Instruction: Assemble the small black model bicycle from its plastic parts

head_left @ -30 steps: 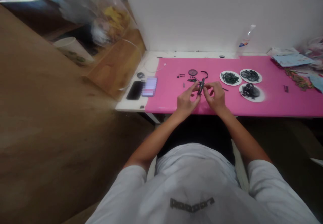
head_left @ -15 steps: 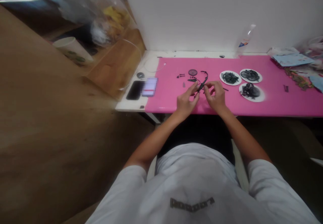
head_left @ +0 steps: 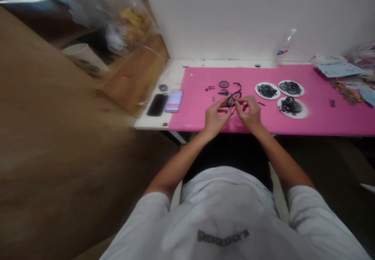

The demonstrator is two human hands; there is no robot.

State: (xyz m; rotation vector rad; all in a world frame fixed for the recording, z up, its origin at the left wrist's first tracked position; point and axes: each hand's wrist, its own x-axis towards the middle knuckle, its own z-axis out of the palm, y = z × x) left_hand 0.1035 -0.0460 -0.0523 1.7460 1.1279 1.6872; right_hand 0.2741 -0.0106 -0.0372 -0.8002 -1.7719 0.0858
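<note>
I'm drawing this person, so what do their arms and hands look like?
The person wears loose, short, whitish sleeves. Below them, the forearms are bare, and so are the left hand and the right hand, with nothing worn on them that I can see.

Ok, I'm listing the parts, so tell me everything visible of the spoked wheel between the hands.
The wheel is black and round, with thin spokes, seemingly plastic. It is tilted over the pink cover. The left hand grips its left edge; the right hand pinches near its middle. A thin dark piece shows just below; whether joined, I cannot tell.
</note>
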